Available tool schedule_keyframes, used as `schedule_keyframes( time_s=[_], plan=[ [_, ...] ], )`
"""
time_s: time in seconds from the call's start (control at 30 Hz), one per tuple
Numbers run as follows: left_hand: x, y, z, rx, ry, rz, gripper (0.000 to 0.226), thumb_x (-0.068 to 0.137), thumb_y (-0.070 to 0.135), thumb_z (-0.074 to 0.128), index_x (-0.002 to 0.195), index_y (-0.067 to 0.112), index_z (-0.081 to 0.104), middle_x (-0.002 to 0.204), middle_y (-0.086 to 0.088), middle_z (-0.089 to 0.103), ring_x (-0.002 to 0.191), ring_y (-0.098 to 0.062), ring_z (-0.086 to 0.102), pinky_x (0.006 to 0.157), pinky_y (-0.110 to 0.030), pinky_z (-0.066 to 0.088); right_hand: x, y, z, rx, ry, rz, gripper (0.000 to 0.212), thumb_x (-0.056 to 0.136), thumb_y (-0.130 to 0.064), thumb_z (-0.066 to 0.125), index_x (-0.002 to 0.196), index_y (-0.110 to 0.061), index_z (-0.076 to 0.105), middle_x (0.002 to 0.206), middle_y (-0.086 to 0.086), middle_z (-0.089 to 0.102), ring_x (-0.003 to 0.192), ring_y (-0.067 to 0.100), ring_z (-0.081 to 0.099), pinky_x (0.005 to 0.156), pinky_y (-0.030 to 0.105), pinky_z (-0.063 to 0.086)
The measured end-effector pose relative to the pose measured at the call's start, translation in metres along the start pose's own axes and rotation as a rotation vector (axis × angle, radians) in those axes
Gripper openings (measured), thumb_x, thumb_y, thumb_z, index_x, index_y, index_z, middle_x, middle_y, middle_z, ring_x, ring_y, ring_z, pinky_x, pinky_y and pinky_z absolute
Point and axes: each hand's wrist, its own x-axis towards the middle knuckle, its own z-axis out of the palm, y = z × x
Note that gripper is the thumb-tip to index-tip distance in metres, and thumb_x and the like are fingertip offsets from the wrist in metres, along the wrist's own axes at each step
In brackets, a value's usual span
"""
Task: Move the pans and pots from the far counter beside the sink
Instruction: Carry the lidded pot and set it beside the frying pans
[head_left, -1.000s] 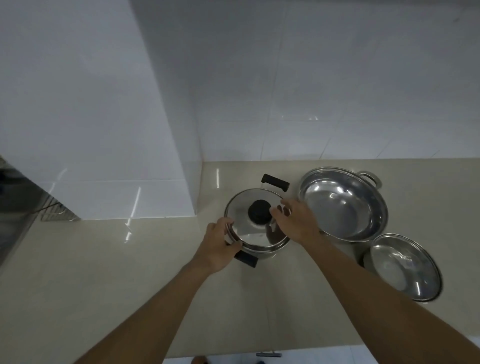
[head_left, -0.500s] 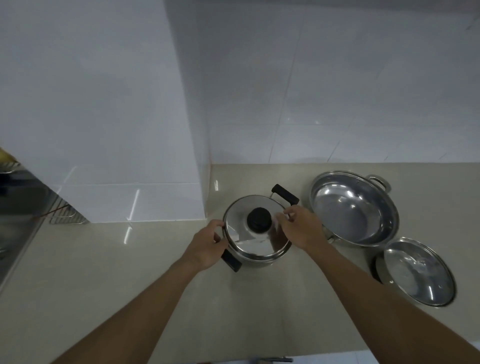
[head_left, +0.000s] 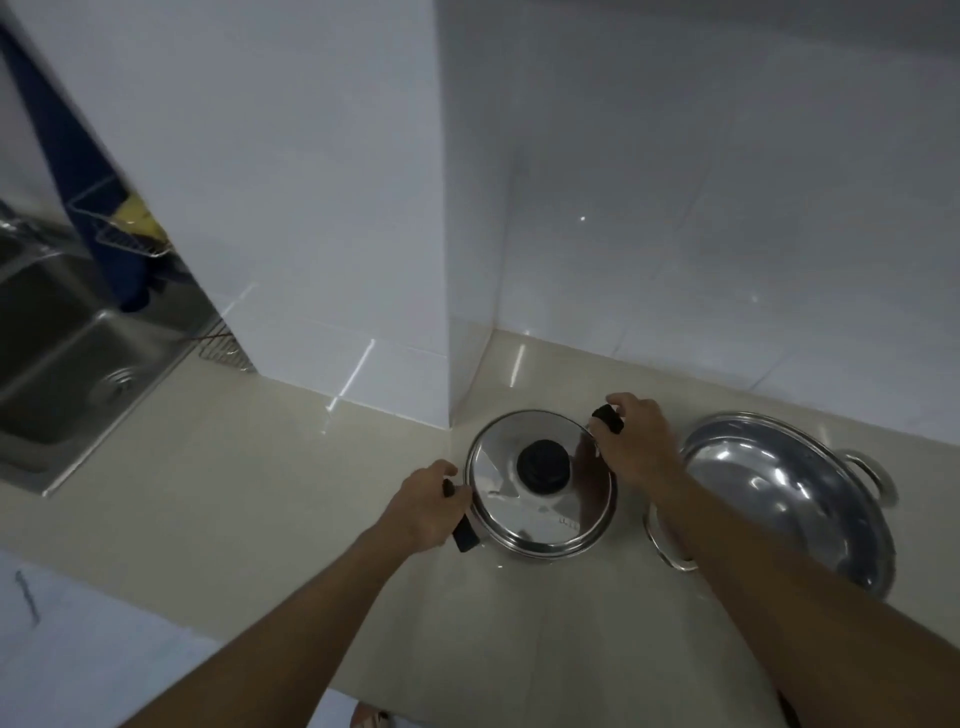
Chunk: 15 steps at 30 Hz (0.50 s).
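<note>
A small steel pot with a lid and black knob sits on the beige counter, close to the corner of a white tiled pillar. My left hand grips its near-left black handle. My right hand grips its far-right black handle. To the right stands a large open steel pan with two loop handles, partly hidden behind my right forearm. The steel sink lies at the left of the counter.
The white tiled pillar juts out between the sink and the pots. A wire rack lies beside the sink. A wire basket with something yellow hangs above the sink. The counter's front edge runs below my arms.
My right hand moved from the lid's rim to the far handle. My left hand closed on the near handle. My view turned left, so the sink came into sight and the separate lid left it.
</note>
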Motion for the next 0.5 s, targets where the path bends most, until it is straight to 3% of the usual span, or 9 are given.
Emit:
schedule_keyframes(
  time_s=[0.07, 0.2, 0.37, 0.5],
  plan=[
    [-0.007, 0.004, 0.006, -0.085, 0.013, -0.055, 0.034, 0.094, 0.032, 0.057, 0.124, 0.017, 0.051, 0.104, -0.004, 0.059, 0.086, -0.026, 0.067, 0.057, -0.035, 0.061, 0.006, 0.002, 0.005, 0.005, -0.059, -0.005, 0.045, 0.092, -0.036, 0.061, 0.134, -0.02, 0.052, 0.129, 0.011, 0.056, 0.118, 0.03, 0.054, 0.098, 0.037, 0.041],
    [-0.015, 0.011, 0.008, -0.053, 0.066, -0.065, 0.015, 0.098, 0.025, 0.05, 0.108, 0.015, 0.056, 0.101, -0.011, 0.064, 0.09, -0.03, 0.068, 0.067, -0.041, 0.063, 0.009, 0.002, 0.014, 0.021, -0.093, -0.006, 0.038, 0.092, -0.037, 0.058, 0.128, -0.025, 0.054, 0.123, 0.006, 0.062, 0.112, 0.028, 0.058, 0.088, 0.033, 0.042],
    [-0.02, 0.007, 0.0, -0.026, 0.156, -0.069, 0.01, 0.096, 0.02, 0.048, 0.098, 0.015, 0.057, 0.086, -0.006, 0.062, 0.069, -0.019, 0.06, 0.047, -0.022, 0.049, -0.002, 0.0, 0.023, 0.072, -0.056, -0.009, 0.026, 0.09, -0.032, 0.061, 0.115, -0.024, 0.061, 0.111, 0.0, 0.068, 0.101, 0.022, 0.062, 0.082, 0.028, 0.043],
    [-0.025, -0.009, -0.014, -0.005, 0.221, -0.072, 0.008, 0.096, 0.021, 0.051, 0.095, 0.017, 0.058, 0.084, -0.001, 0.06, 0.077, -0.02, 0.057, 0.064, -0.026, 0.045, -0.014, -0.008, 0.034, 0.127, -0.051, -0.029, 0.017, 0.088, -0.026, 0.065, 0.105, -0.024, 0.066, 0.104, -0.004, 0.069, 0.096, 0.019, 0.062, 0.079, 0.023, 0.04]
  ],
)
